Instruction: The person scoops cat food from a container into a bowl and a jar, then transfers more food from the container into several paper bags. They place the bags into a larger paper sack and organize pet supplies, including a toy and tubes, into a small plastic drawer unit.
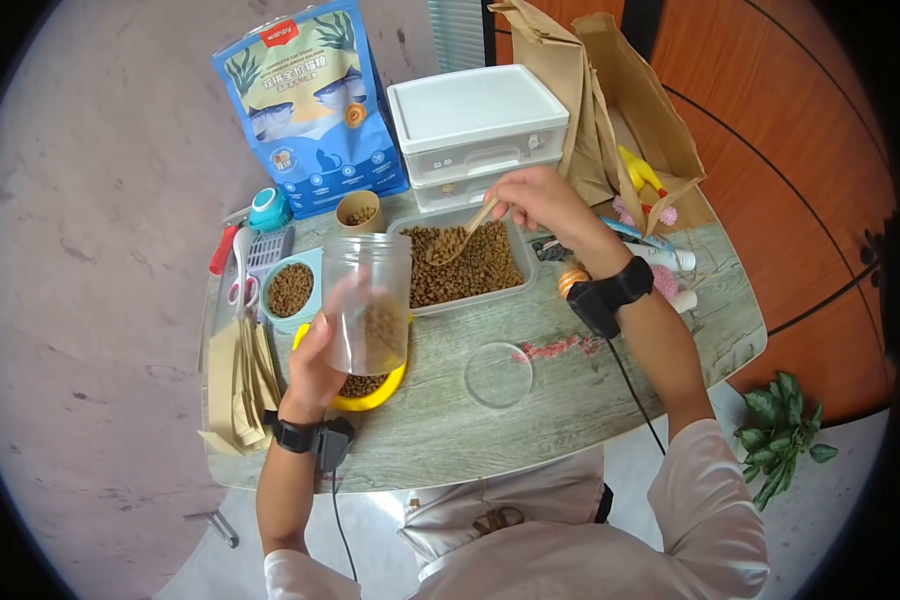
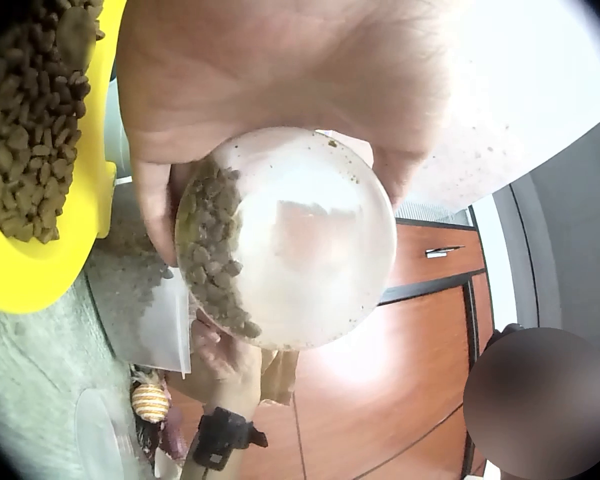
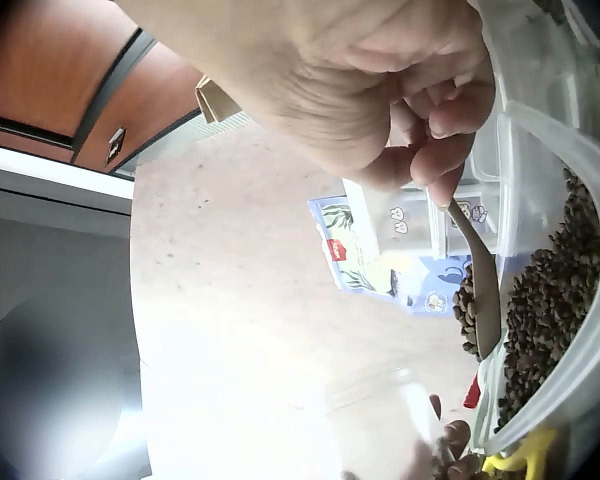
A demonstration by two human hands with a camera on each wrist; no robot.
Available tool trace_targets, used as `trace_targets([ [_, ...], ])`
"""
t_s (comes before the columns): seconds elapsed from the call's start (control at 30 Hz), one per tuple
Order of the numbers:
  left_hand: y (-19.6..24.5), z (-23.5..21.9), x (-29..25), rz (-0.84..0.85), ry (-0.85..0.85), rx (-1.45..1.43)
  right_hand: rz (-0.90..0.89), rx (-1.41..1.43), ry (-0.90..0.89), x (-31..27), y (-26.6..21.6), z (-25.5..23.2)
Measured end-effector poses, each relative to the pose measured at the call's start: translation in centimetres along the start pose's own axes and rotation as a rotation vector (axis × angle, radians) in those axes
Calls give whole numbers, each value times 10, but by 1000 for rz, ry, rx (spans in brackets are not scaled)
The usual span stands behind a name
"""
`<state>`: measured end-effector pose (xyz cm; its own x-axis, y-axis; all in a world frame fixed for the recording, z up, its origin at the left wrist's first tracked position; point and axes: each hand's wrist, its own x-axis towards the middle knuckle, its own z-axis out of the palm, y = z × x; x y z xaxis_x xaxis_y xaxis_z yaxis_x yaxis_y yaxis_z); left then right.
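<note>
My left hand (image 1: 315, 365) grips a clear plastic jar (image 1: 368, 340) from behind, held tilted above a yellow bowl (image 1: 395, 385) of brown kibble. In the left wrist view some kibble (image 2: 212, 240) lies along one side of the jar's bottom (image 2: 320, 240). The right hand (image 1: 545, 205) pinches the handle of a wooden spoon (image 1: 482, 214), its bowl holding kibble over the clear tub (image 1: 465, 306) of kibble. In the right wrist view the spoon (image 3: 483, 275) hangs down from the fingertips of the right hand (image 3: 380, 110).
A round clear lid (image 1: 499, 375) lies on the table (image 1: 440, 430) near pink shreds. Left stand a light-blue bowl (image 1: 315, 265), scissors and paper bags (image 1: 232, 385). A blue food bag (image 1: 320, 130), a paper cup (image 1: 348, 212) and white drawers (image 1: 478, 110) stand behind; small items lie right.
</note>
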<state>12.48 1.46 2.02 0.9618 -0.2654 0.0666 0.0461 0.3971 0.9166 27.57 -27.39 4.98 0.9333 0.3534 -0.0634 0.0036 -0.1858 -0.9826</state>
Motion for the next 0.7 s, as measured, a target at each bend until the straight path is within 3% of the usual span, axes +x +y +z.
trace_targets([
  [0.43,4,8,-3,-147,-106,160,-144,133,111,-14,-20,-1],
  [0.7,2,9,-5,-173,-121,138,-183,130,8,-37,-42,18],
])
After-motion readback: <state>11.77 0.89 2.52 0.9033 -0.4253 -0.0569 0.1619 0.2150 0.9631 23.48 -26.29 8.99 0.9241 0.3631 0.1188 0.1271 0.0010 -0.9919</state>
